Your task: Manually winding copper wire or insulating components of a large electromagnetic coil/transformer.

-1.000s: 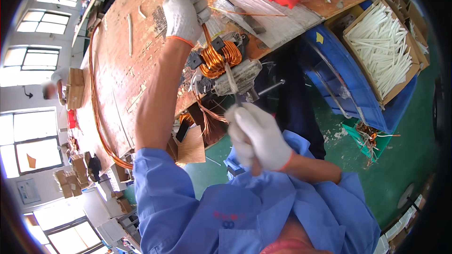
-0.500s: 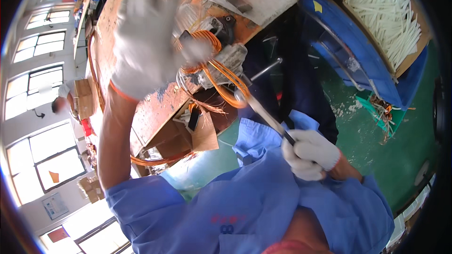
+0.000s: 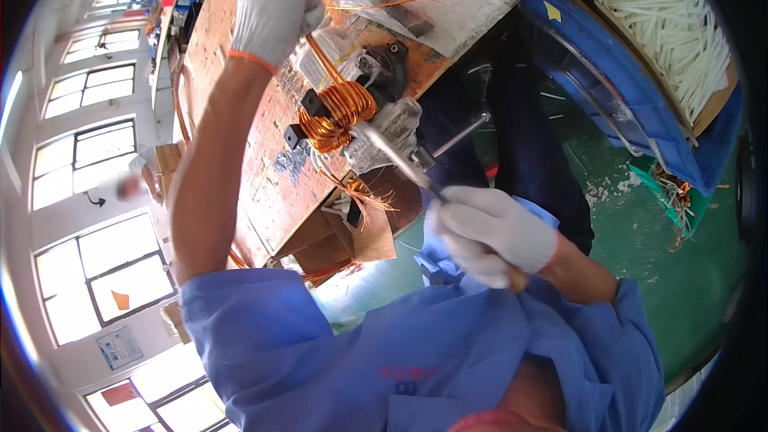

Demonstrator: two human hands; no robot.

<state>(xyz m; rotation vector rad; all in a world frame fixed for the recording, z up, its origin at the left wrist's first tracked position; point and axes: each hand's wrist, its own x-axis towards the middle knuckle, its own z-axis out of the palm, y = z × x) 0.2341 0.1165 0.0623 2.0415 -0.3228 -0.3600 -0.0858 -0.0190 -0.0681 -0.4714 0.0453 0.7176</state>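
- The gloved left hand, fingers closed, grips a shiny copper wire.
- The gloved right hand clasps a thin metal tool.
- The tightly wound, orange copper coil sits on a worn wooden bench.

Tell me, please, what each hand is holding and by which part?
The right hand grips a slim metal tool at its near end, its tip at the copper coil. The left hand pinches a copper wire leading up from the coil.

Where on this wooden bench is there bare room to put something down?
The bare patch of the wooden bench lies left of the copper coil, below the left hand. It is crowded around the coil and toward the papers at the far end.
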